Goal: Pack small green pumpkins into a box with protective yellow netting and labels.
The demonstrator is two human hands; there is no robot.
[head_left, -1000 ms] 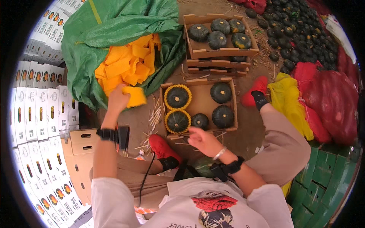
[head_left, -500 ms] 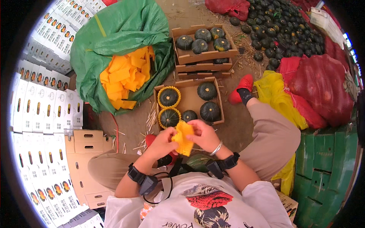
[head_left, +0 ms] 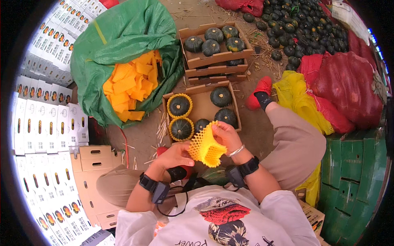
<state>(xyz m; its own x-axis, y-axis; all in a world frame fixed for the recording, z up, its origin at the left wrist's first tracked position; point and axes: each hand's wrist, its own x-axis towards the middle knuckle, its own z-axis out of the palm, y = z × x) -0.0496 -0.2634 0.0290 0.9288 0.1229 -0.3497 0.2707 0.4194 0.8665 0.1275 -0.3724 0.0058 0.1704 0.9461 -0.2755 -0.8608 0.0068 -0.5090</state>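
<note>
My right hand (head_left: 228,137) grips the upper right rim of a yellow foam fruit net (head_left: 207,147), thumb inside its opening. At the net's lower left side is my left hand (head_left: 175,156), its fingers closed on the edge and partly hidden by the mesh. The net is spread into a hollow sleeve with nothing visible inside. Just beyond it stands an open cardboard box (head_left: 201,105). Two dark green squashes on its left, the far one (head_left: 179,105) and the near one (head_left: 181,129), sit in yellow nets. Bare squashes (head_left: 221,96) lie on the right and at the near edge.
Behind the box, stacked cartons (head_left: 217,59) hold more squashes. A green sack (head_left: 123,37) of flat yellow nets (head_left: 131,84) lies left, beside white boxes (head_left: 51,127). Far right are a squash heap (head_left: 303,35), red mesh sacks (head_left: 344,90) and green crates (head_left: 349,180).
The flattened net has opened into a hollow sleeve. My right hand has shifted up and right, and my left hand has lowered slightly. The view has shifted a little.
</note>
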